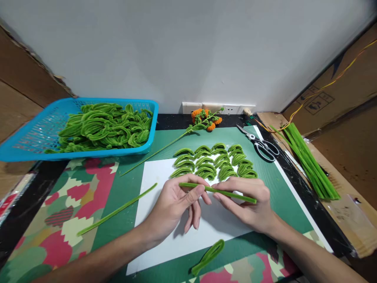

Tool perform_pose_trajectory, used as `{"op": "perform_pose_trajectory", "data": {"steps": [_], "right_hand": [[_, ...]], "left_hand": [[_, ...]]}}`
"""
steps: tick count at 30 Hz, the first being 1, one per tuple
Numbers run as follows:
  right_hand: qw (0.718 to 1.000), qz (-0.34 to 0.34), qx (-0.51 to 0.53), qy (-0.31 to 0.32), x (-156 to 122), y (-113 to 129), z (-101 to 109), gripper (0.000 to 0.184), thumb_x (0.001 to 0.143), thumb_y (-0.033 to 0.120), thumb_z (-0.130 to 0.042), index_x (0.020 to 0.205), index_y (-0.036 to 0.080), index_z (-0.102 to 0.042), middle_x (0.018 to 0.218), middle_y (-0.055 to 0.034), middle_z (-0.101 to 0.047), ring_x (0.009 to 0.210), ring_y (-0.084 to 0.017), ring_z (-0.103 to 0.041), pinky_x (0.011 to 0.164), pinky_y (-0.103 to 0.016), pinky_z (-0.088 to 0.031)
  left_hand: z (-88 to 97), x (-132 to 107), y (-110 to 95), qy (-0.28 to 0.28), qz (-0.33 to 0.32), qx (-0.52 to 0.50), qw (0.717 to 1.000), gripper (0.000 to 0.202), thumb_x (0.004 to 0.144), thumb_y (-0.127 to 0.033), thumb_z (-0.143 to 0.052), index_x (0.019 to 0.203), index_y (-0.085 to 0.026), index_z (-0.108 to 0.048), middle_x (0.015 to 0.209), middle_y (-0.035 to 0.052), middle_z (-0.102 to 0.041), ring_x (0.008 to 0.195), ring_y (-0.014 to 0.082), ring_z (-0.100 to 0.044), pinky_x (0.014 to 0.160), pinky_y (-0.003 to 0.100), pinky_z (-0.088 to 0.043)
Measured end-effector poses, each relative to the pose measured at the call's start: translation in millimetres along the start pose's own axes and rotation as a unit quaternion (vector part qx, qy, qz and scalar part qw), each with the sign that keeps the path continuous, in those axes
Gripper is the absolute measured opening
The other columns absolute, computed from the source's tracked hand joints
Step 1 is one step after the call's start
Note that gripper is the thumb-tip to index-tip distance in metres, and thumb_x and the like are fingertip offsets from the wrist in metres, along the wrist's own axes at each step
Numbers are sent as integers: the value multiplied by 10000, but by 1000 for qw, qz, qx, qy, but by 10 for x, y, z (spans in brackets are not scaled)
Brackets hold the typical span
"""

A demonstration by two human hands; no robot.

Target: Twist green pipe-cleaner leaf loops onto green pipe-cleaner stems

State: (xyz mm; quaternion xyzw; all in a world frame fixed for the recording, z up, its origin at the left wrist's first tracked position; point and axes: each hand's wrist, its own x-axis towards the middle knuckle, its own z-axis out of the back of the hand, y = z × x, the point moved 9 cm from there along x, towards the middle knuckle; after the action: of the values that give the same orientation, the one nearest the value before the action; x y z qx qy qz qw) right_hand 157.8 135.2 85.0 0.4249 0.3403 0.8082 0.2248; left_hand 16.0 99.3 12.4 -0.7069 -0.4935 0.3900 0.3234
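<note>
Both hands hold one green pipe cleaner (235, 195) level above a white sheet (153, 204). My left hand (179, 200) pinches its left part between thumb and fingers, the other fingers hanging loose. The thumb and fingers of my right hand (249, 200) are closed on it near the middle, and its right end sticks out past them. Beyond the hands, several curved green pipe-cleaner leaves (204, 162) lie in rows on the sheet. A folded pipe-cleaner loop (207, 257) lies near the front edge, and a straight pipe cleaner (118, 210) rests to the left.
A blue basket (17, 147) with many green leaf shapes stands back left. At the back lies an orange flower stem (203, 120) before a power strip (231, 109). Scissors (259, 143) and a bundle of green pipe cleaners (313, 169) are on the right, beside cardboard (350, 102).
</note>
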Motion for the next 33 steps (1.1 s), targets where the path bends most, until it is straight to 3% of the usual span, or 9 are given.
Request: {"op": "perform_pose_trajectory", "data": {"steps": [7,13,18,22,27,33], "right_hand": [[999,21,13,24,5,31,-38,62,976,103,-741,979,145,-786,787,-23,-787,582,-106,-667,543,-217,-514],[999,48,-3,14,24,95,2,41,972,115,-767,1006,134,-778,812,-45,-804,607,-124,-704,562,-237,-544],[982,169,-73,-32,-58,199,143,312,919,82,-836,1219,123,-761,989,-105,-823,810,-181,-774,662,-278,-617],[956,240,-163,-34,-160,198,191,315,922,-35,-742,1191,122,-786,1031,-128,-805,797,-181,-725,638,-299,-583],[954,242,-174,-20,-134,211,195,147,980,12,-685,1074,79,-777,908,-144,-789,729,-187,-700,612,-308,-552],[978,172,-120,-5,-30,187,129,51,1010,111,-711,1011,117,-762,857,-105,-773,692,-169,-689,598,-288,-510]], "left_hand": [[-40,-6,47,19,12,13,1000,319,938,-389,-871,975,-156,-657,747,25,-803,399,111,-693,322,112,-480],[-43,-6,47,26,9,41,999,330,980,-429,-822,950,-171,-618,529,-6,-729,354,104,-641,339,100,-467],[36,2,14,-14,-1,35,999,363,962,-454,-835,922,-174,-607,584,-5,-749,348,100,-629,321,114,-462],[79,2,-6,-32,-2,20,999,352,967,-441,-831,900,-159,-631,691,4,-773,352,81,-627,310,115,-453],[81,3,8,-36,5,16,999,358,959,-432,-841,878,-153,-632,805,29,-802,379,77,-650,312,116,-455],[81,-4,4,-35,-4,25,999,378,948,-458,-849,887,-162,-622,785,20,-792,380,80,-650,317,118,-449]]}}
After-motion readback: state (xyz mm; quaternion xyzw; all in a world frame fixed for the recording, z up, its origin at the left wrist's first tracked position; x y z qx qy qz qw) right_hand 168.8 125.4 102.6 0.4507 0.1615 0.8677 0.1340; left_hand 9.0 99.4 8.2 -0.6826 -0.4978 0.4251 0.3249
